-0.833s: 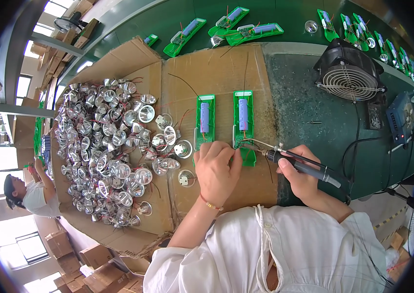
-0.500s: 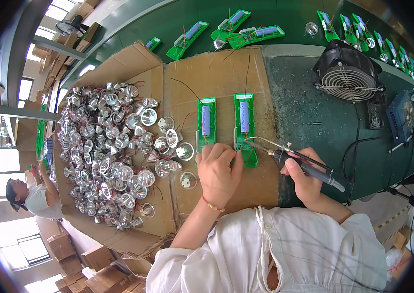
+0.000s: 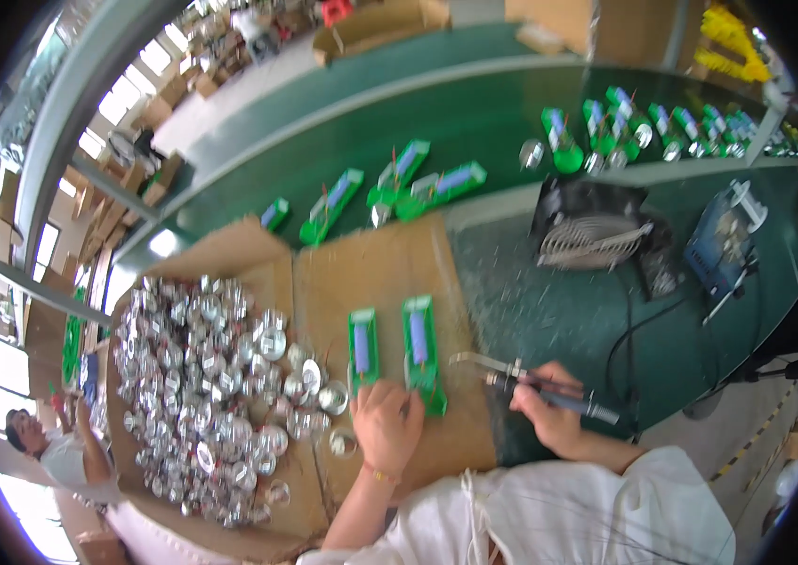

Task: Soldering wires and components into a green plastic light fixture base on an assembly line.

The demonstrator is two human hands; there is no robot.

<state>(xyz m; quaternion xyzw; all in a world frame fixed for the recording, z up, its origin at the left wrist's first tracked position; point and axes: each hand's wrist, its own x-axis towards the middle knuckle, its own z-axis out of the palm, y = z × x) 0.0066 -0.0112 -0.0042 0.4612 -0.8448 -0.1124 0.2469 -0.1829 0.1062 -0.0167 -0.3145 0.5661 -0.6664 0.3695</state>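
My right hand [image 3: 549, 410] grips a soldering iron [image 3: 596, 411] with a thin metal tube fixed alongside it. Its tip points left and sits just right of the right-hand green casing [image 3: 429, 391], apart from it. My left hand [image 3: 386, 428] is closed, fingers curled down over the lower end of the left-hand green casing [image 3: 356, 377]; whatever the fingertips pinch is hidden. Each casing lies on brown cardboard [image 3: 389, 264] and holds a blue cylindrical battery [image 3: 419, 337]. Left of them, many shiny reflector cups [image 3: 210, 377] with red wires fill a cardboard box [image 3: 229, 247].
A black fan with a wire grille [image 3: 592, 240] stands at the back right, beside a blue soldering station [image 3: 721, 247]. Several more green casings [image 3: 331, 207] lie along the green bench behind. A dark cable [image 3: 627, 330] crosses the bench. Another person [image 3: 64, 447] is at the far left.
The whole view has tilted up and shifted, showing more of the far bench. The soldering iron's tip has moved off the right-hand casing to its right. My left hand stays at the casings' lower ends.
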